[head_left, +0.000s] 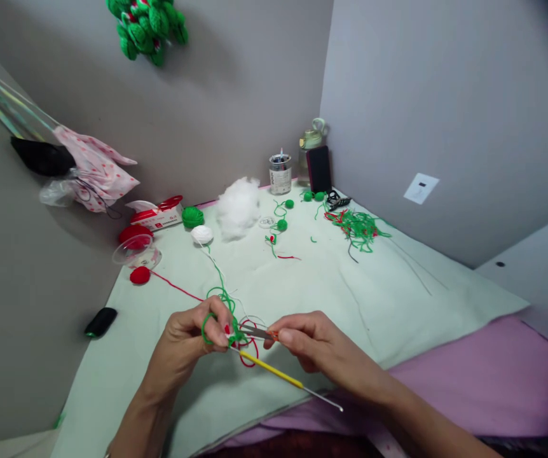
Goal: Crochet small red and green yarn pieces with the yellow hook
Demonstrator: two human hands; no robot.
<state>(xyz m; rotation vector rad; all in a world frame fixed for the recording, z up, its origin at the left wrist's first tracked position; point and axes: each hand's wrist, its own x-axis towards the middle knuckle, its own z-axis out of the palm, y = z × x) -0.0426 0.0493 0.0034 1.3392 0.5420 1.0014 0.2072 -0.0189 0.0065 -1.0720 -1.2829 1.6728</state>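
The crochet hook (pixel 271 370) has a yellow handle between silvery metal ends, the scissors (pixel 259 332) join grey blades to orange handles, and the crochet piece (pixel 236 334) is green with touches of red and white. Pale mint cloth (pixel 302 280) lies above lilac cloth (pixel 469 375), both plain, while the yarn scraps (pixel 360 230) mix green with red and the stuffing (pixel 238 207) is white. Red dots pattern the pale pink hanging fabric (pixel 95 165), against plain grey walls (pixel 255 76); the carton (pixel 159 216) is red and white.
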